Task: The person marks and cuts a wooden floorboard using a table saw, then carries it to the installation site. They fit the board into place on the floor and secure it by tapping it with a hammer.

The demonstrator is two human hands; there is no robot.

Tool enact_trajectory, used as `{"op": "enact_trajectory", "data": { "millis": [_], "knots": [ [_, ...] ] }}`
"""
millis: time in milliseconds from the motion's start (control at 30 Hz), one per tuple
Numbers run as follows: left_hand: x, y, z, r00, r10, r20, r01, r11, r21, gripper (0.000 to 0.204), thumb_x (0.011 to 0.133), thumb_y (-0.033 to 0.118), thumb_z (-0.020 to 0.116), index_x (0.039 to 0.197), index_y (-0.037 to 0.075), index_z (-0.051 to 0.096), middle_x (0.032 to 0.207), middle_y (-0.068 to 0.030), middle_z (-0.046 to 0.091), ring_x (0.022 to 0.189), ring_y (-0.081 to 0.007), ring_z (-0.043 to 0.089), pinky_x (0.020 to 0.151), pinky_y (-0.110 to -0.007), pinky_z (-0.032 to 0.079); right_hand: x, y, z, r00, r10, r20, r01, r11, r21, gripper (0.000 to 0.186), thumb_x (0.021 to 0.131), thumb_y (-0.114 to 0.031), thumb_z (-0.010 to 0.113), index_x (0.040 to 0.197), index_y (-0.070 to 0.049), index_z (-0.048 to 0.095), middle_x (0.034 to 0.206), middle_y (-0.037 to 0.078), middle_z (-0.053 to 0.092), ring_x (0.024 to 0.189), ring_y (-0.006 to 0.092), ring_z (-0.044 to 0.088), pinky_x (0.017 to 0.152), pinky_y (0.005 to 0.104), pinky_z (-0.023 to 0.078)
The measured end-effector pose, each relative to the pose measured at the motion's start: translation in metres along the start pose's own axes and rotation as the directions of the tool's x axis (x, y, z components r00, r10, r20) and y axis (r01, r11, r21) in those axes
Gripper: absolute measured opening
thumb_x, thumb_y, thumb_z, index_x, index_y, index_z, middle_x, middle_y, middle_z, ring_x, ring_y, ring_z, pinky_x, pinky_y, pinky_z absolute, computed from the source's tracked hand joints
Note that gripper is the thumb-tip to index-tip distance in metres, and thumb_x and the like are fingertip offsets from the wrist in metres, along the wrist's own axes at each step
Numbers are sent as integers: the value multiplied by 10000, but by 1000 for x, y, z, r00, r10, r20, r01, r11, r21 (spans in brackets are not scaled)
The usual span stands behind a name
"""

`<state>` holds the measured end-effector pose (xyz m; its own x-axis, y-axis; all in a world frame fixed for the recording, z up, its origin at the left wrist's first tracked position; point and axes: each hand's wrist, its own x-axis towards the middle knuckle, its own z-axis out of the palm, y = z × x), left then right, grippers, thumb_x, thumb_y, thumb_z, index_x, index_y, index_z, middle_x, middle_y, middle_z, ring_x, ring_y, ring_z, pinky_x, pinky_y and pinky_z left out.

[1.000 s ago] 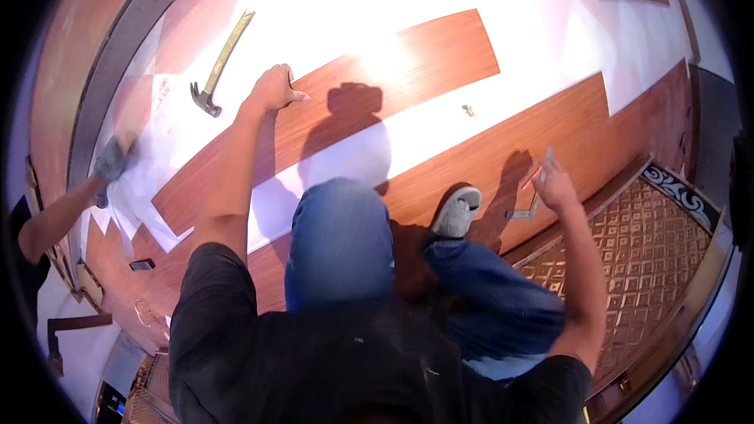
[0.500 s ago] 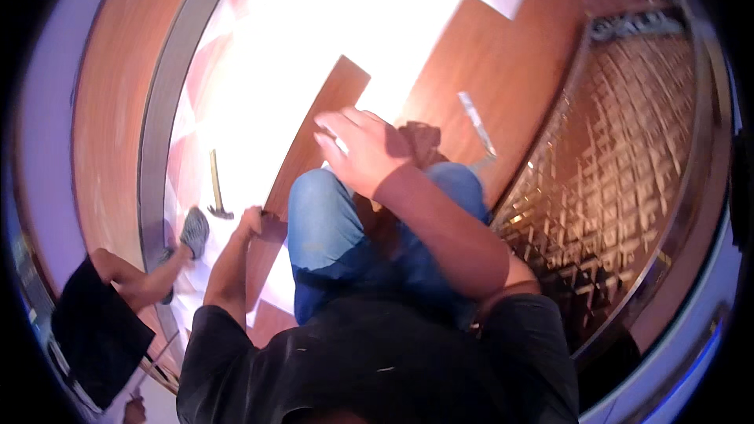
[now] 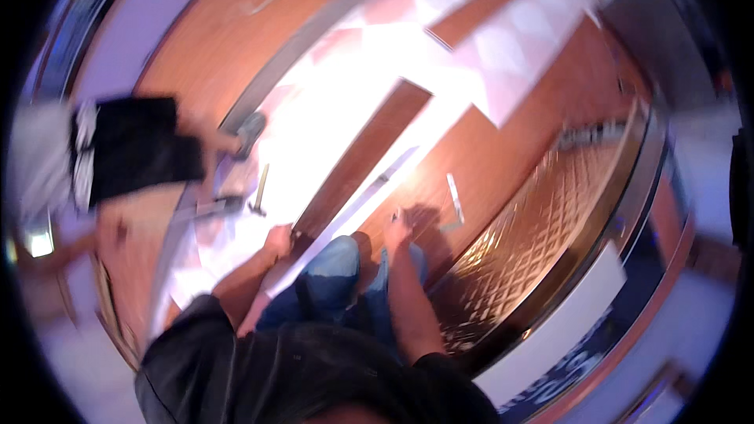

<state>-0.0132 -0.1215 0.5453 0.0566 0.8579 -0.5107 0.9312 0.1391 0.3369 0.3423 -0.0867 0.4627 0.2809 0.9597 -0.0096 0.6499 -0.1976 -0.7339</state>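
Observation:
A long brown floor plank (image 3: 363,159) lies at a slant on the brightly lit underlay, apart from the laid brown flooring (image 3: 503,159) on its right. My left hand (image 3: 279,242) is closed around the plank's near end. Beside my knee, low over the laid flooring, my right hand (image 3: 398,229) is closed. A small thing seems to show at its fingertips, too blurred to name. Ahead of that hand lies an angled measuring square (image 3: 453,192) with a pale blade. A hammer (image 3: 261,191) with a yellowish handle rests left of the plank.
Another person in black shorts (image 3: 145,149) stands at the left, one foot near the hammer. Farther off, a loose plank (image 3: 485,9) lies on patterned underlay. A grey border strip (image 3: 294,49) runs along the left. To my right stands a gold lattice panel (image 3: 522,239).
My right hand has come down from above my knees to the right, low over the flooring. A strip of underlay now shows between plank and laid flooring. The view has turned.

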Motion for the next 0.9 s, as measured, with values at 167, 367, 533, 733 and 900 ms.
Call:
{"op": "enact_trajectory", "data": {
  "millis": [167, 367, 533, 733, 900],
  "knots": [
    [-103, 21, -79, 998, 53, -26, -56, 990, -132, 220, 922, 187, 675, 1112, 105, 749, 1001, -196, 761, 959, -406, 728, 859, -512, 578, -133, -94, -89, 881, -251, 400, 239, 968, 81, 401, 971, -267, 655, 1290, -26, 661, 1227, 268, 669, 1140, 436, 640, 1008, 509, 512],
    [-283, 12, -37, 971, 150, -186, -173, 978, -113, 183, 876, 168, 669, 1023, 117, 764, 949, -179, 762, 929, -385, 741, 793, -505, 593, -254, -383, -232, 194, -776, 601, 895, 391, 216, 418, 933, -230, 690, 1292, -21, 649, 1257, 212, 673, 1164, 396, 635, 998, 519, 491],
    [-416, 5, -68, 938, 233, -256, -258, 964, -69, 156, 873, 161, 655, 858, 66, 778, 921, -170, 767, 899, -362, 747, 804, -505, 598, -357, -487, -199, 185, 75, 980, 983, 0, -185, 441, 926, -362, 692, 1202, -27, 614, 1084, 122, 740, 1210, 322, 660, 993, 484, 541],
    [-523, -100, -29, 693, 3, -721, -277, 924, -263, 124, 881, 167, 645, 855, 134, 761, 883, -125, 754, 834, -360, 729, 696, -511, 567, -386, -579, -79, -93, 42, 995, 970, -222, 100, 441, 972, -392, 635, 1187, -7, 651, 1053, 202, 739, 1110, 385, 700, 931, 484, 569],
    [-742, -252, -13, 357, -725, -588, 238, 680, -694, 206, 912, 150, 611, 1088, 139, 718, 980, -119, 737, 952, -349, 726, 787, -518, 567, -448, -618, -28, -233, 31, 972, 941, -246, 233, 471, 979, -426, 608, 1131, 11, 689, 1022, 251, 735, 1057, 430, 706, 905, 514, 558]
  ]
}}
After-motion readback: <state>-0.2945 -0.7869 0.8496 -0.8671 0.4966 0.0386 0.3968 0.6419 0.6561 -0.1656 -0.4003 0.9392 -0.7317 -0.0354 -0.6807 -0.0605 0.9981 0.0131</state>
